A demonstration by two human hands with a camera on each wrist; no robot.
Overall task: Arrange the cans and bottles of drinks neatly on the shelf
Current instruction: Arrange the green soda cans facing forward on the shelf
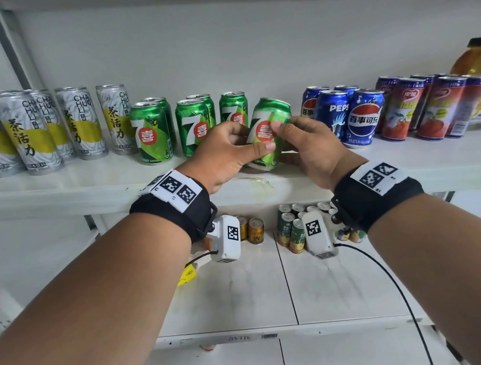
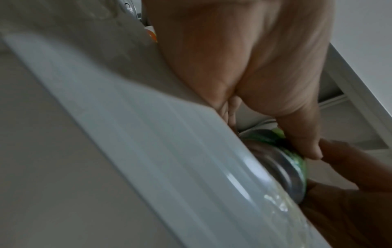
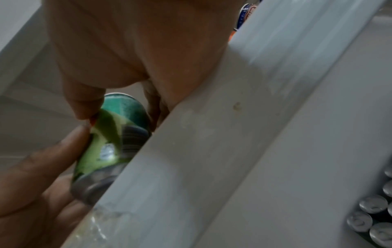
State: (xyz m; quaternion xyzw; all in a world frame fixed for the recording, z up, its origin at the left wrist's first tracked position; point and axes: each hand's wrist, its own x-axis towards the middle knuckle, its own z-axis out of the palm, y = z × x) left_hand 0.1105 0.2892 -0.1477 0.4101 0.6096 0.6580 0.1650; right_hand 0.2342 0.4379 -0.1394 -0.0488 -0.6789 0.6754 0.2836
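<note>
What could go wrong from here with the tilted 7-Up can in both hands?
1. The 7-Up can is tilted, its base near the shelf's front edge; if the left hand or right hand lets go early, it may tip or roll off.
2. It sits close to the Pepsi cans and the upright 7-Up cans; standing it up could knock one.

The tilted 7-Up can (image 1: 270, 134) is glossy printed metal, its base a bare, dull silver ring in the wrist views. The green cans (image 1: 150, 131) beside it and the Pepsi cans (image 1: 363, 118) share that shiny printed finish, while the tall tea cans (image 1: 25, 133) look more satin. The shelf (image 1: 61, 190) is smooth white painted board, faintly stained yellowish at its front edge. Black cloth wristbands (image 1: 175, 210) carry matt paper-like tags. The bottle (image 1: 477, 60) looks like clear plastic.
</note>
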